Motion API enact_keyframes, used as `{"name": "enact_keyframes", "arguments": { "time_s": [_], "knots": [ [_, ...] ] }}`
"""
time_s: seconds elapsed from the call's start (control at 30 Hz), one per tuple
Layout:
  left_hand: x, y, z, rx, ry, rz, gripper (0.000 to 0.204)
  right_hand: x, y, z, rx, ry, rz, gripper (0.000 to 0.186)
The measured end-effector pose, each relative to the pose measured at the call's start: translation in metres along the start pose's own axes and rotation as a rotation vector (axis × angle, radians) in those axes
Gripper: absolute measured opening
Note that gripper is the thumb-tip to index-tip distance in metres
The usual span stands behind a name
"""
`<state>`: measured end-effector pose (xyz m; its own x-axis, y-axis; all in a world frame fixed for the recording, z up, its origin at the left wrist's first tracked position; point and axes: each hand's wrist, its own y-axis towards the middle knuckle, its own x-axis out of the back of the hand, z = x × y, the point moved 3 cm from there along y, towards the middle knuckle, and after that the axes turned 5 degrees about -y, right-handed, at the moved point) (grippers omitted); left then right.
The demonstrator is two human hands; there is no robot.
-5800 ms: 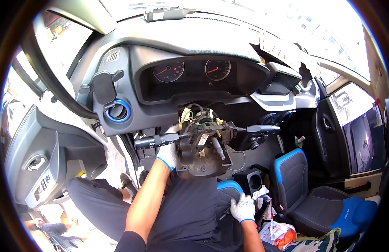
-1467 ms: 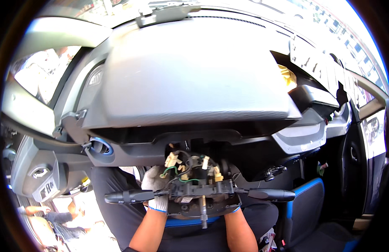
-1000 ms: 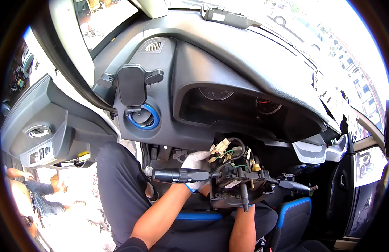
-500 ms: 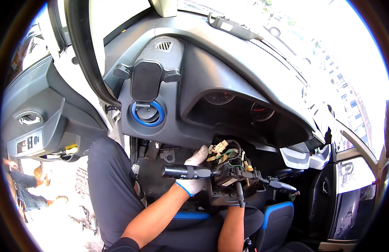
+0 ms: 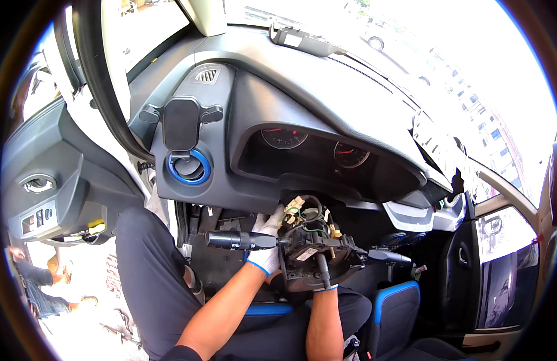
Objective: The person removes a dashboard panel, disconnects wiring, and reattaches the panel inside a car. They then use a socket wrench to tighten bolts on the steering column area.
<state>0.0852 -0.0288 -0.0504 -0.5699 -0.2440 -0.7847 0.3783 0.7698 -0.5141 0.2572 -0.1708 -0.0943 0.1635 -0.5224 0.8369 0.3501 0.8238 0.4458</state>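
Black plastic makes up most of the chunky block [image 5: 311, 256] in the middle, just below the dash [image 5: 254, 186] and over the person's lap. No wheel shows on it. A long stick [image 5: 242, 240] pokes out to the left and another stick [image 5: 389, 257] to the right, maybe so a driver can flick them easily. A short stick [image 5: 323, 271] points down at the front. Pale plugs [image 5: 293, 207] and thin wires bunch up on top, out in the open, likely because the cover is off.

The left hand [image 5: 264, 257], in a white glove, is behind the left stick, against the block's side. Its fingers point up near the plugs, perhaps to keep the block steady, but I cannot tell if they grip it. The right hand [image 5: 328, 289] goes under the block, maybe to hold it up from below. Only its blue cuff shows, so I cannot tell what its fingers do.

Farther up are two round dials [image 5: 284, 137]. To the left, a phone holder [image 5: 181, 124] stands over a blue-ringed air vent [image 5: 188, 166], probably so a driver can see a phone. A blue and black seat [image 5: 394, 307] is on the right.
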Motion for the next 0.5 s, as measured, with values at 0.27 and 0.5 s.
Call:
{"name": "enact_keyframes", "arguments": {
  "time_s": [0.27, 0.5],
  "knots": [
    [0.014, 0.004, -0.015, -0.081, 0.026, 0.001, 0.043, 0.008, 0.02, 0.027, 0.113, -0.169, 0.16, 0.05],
    [0.01, -0.017, 0.007, -0.094, 0.06, 0.05, 0.057, -0.045, -0.021, -0.051, 0.213, -0.368, -0.013, 0.051]
  ]
}}
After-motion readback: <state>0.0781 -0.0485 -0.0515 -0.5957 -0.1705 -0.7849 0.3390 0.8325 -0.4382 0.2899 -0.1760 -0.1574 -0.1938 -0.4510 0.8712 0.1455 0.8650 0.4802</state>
